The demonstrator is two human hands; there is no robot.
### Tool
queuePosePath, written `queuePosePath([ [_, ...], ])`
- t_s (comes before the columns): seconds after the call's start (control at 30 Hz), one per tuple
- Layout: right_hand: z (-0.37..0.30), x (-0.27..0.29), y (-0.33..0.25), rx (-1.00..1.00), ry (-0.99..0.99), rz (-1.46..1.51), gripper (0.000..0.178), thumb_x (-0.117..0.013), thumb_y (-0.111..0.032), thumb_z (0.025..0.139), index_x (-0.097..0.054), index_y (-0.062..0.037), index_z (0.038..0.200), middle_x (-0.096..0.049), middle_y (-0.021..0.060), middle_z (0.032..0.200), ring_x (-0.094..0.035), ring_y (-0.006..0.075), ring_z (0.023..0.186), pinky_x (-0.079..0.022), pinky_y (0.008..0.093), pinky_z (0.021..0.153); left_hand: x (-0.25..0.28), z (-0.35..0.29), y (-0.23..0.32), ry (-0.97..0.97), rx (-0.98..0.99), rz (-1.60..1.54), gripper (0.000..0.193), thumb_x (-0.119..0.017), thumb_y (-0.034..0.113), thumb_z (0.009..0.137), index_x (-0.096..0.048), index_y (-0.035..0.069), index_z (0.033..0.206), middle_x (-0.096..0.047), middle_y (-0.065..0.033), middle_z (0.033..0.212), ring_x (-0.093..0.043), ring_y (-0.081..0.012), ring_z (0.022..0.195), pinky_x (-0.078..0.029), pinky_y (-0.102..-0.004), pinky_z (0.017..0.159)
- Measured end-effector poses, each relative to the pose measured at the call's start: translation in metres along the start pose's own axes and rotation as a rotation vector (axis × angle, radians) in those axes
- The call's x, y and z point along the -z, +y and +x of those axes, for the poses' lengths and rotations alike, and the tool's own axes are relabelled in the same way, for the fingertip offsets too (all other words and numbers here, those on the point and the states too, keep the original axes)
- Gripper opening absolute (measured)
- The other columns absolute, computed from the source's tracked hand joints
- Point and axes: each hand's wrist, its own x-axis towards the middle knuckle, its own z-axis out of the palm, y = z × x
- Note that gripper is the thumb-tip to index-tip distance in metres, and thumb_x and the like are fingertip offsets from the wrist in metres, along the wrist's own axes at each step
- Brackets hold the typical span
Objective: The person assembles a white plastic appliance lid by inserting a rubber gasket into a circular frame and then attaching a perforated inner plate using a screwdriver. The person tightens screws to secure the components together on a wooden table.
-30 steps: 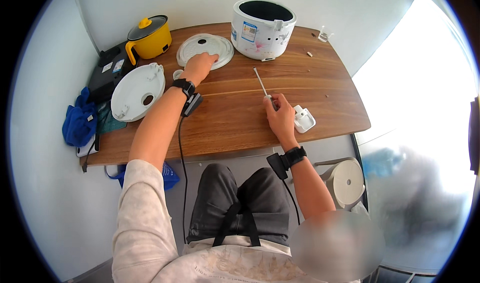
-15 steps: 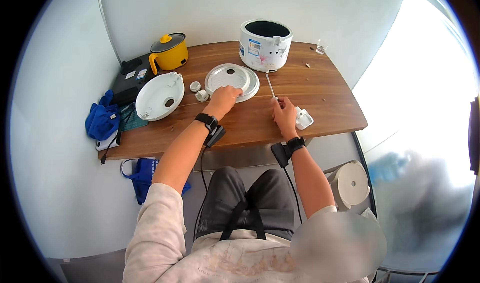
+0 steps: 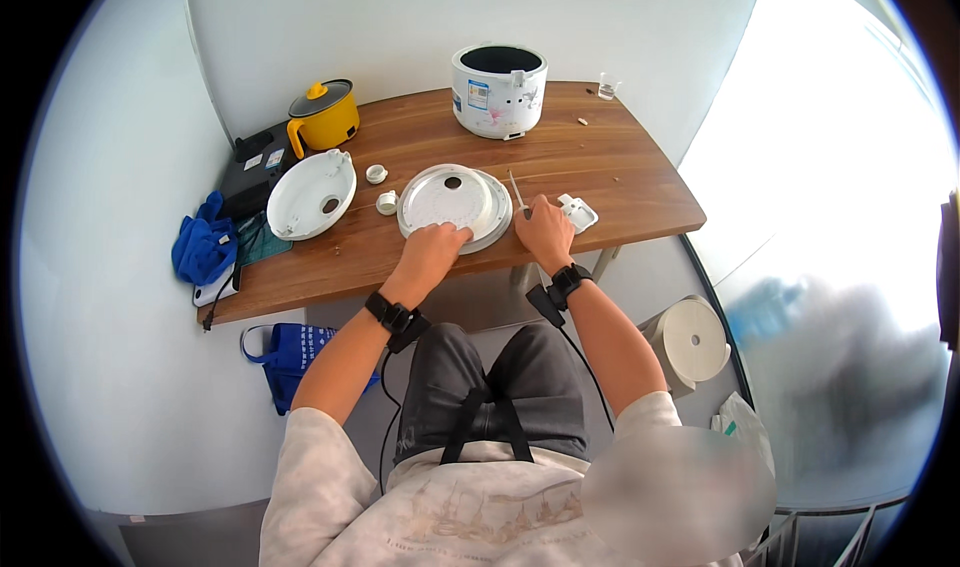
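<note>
My left hand is closed on the near edge of a round white rice cooker lid part, its fingertips pinching the rim. This part lies over a wider greyish disc that shows along its right side. In my right hand is a thin screwdriver, its shaft pointing away from me just right of the discs. Beside that hand lies a small white plastic tray-like piece. Two small white caps sit left of the discs.
The white rice cooker body stands at the back. At the left are a white lid shell, a yellow pot, a black case and a blue cloth. A clear cup stands at the far right.
The lid part and disc have been pulled nearer to me by my left hand. My right hand has come closer to them with the screwdriver. The camera view has shifted slightly.
</note>
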Motion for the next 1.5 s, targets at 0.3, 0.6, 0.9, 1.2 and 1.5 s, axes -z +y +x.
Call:
queuePosePath([
  [0.3,0.006,-0.014,0.012,0.097,0.023,-0.098,0.029,-0.063,-0.025,0.085,-0.059,0.002,0.094,-0.063,0.0254,0.1,-0.066,0.0417,0.089,-0.055,0.0477,0.075,0.041,-0.041,0.028,0.033,0.035,-0.064,0.023,-0.058,0.003,0.08,-0.069,0.01,0.099,-0.065,-0.0085,0.083,-0.064,-0.0288,0.082,-0.052,-0.0384,0.075],
  [0.6,0.007,-0.012,0.006,0.039,-0.019,-0.055,0.039,-0.063,-0.029,0.087,-0.052,0.0,0.11,-0.061,0.0245,0.106,-0.065,0.0418,0.093,-0.054,0.0486,0.077,0.05,-0.04,0.017,0.097,0.074,-0.114,0.022,-0.065,0.006,0.084,-0.068,0.012,0.105,-0.067,-0.0061,0.092,-0.064,-0.0272,0.086,-0.053,-0.0375,0.075],
  [0.9,-0.015,0.028,-0.037,0.349,0.076,-0.004,0.044,-0.068,-0.024,0.084,-0.049,-0.0098,0.122,-0.056,0.0156,0.11,-0.06,0.0369,0.101,-0.052,0.0475,0.075,0.088,0.003,-0.017,0.208,0.162,-0.42,0.025,-0.068,0.007,0.086,-0.068,0.008,0.111,-0.071,-0.0134,0.102,-0.068,-0.029,0.089,-0.053,-0.0353,0.082],
  [1.2,0.013,0.02,-0.06,0.6,-0.004,0.109,0.016,-0.065,-0.022,0.089,-0.061,-0.0081,0.097,-0.065,0.0123,0.086,-0.064,0.0362,0.078,-0.051,0.045,0.066,0.105,0.017,-0.022,0.178,0.198,-0.467,0.023,-0.068,0.004,0.085,-0.067,0.006,0.108,-0.071,-0.0108,0.104,-0.067,-0.0247,0.092,-0.053,-0.033,0.083],
  [1.5,0.005,0.048,-0.051,0.663,0.097,0.257,0.023,-0.065,-0.002,0.082,-0.067,-0.0077,0.104,-0.067,0.0129,0.092,-0.065,0.0352,0.08,-0.052,0.0417,0.069,0.171,0.008,-0.05,0.508,0.407,-0.779,0.027,-0.069,0.011,0.091,-0.063,0.001,0.116,-0.071,-0.0084,0.107,-0.066,-0.0131,0.099,-0.052,-0.0254,0.084],
])
